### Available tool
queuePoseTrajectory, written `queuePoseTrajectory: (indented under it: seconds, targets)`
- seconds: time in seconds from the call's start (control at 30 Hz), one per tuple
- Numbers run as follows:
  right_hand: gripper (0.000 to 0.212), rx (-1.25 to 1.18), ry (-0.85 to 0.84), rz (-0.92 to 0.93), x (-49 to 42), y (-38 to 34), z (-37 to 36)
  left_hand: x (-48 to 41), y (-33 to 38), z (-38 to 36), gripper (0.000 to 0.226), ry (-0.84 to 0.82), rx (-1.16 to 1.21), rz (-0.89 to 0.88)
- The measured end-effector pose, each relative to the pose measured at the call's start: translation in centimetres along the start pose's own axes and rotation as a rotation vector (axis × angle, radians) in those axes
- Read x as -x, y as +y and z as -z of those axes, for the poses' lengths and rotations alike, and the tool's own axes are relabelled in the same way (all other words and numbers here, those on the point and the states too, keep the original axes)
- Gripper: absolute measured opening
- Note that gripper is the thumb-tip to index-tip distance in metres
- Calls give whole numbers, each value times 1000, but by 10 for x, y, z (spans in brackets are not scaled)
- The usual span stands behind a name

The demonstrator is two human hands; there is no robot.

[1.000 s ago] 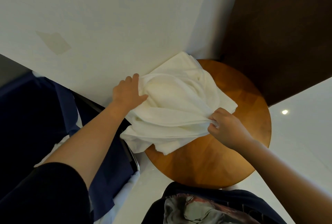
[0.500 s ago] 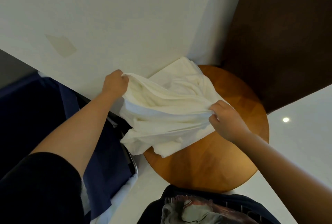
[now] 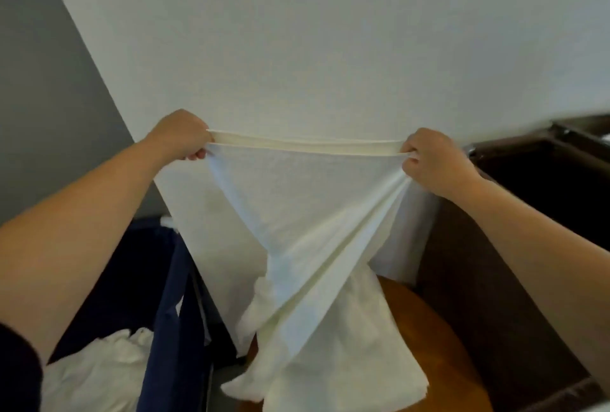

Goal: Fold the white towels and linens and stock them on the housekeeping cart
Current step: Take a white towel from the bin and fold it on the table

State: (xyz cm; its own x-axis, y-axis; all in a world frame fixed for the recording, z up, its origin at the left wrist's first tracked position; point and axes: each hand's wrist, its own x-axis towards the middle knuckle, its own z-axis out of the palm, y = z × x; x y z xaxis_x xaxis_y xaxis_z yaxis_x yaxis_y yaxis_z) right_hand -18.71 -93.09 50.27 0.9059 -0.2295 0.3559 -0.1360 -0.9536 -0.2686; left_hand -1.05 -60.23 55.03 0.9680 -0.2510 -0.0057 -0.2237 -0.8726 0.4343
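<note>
Both hands grip a white towel's top edge, left hand (image 3: 180,135) and right hand (image 3: 434,160) held apart, stretching it taut before a white wall (image 3: 297,31). Twisted midway, the white towel (image 3: 297,213) hangs onto a round wooden table (image 3: 439,345), beside a navy linen bag (image 3: 171,329).

Round wooden table (image 3: 435,329) lower right; white towel (image 3: 297,213) hangs over it, contact unclear. Navy bag (image 3: 165,329) left holds crumpled linen (image 3: 99,368).

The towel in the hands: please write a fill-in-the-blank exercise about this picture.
1. The towel, gripped by the left hand and the right hand, is ____ in colour.
2. Its middle is ____ like a rope, not flat.
3. Its lower end hangs over a round table made of ____.

Missing words: white; twisted; wood.
</note>
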Motion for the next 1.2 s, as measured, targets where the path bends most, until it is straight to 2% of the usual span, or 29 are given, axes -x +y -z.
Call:
queuePoseTrajectory:
  seconds: [0.13, 0.27, 0.37, 0.47, 0.63, 0.77, 0.83, 0.9, 1.03, 1.13, 1.2]
  targets:
    - [14, 54, 237, 117, -59, -20, 88, 22, 44, 99, 24, 247, -1, -45]
    - [11, 33, 434, 154, -99, -42, 164, 39, 73, 173, 10, 459, 162, -134]
    - [9, -45, 549, 130, -118, -60, 202, 55, 86, 205, 25, 506, 247, -305]
    - [10, -79, 599, 76, -128, -70, 220, 71, 92, 213, 33, 474, 276, -420]
    - [6, -83, 569, 88, -134, -75, 220, 75, 85, 213, 32, 407, 224, -392]
    - [9, -86, 551, 47, -134, -77, 215, 87, 81, 218, 44, 143, 116, -291]
    - [5, -104, 543, 15, -134, -79, 213, 94, 79, 219, 46, -21, 245, -277]
    - [12, -109, 545, 0, -134, -82, 211, 96, 77, 219, 48, -100, 367, -263]
    - [18, -80, 547, -24, -134, -85, 210, 99, 73, 208, 52, -115, 474, -268]
    - [18, -82, 557, -47, -135, -82, 208, 102, 79, 198, 64, -38, 627, -303]
    - [17, -107, 568, -47, -135, -80, 209, 99, 78, 190, 61, 3, 765, -334]
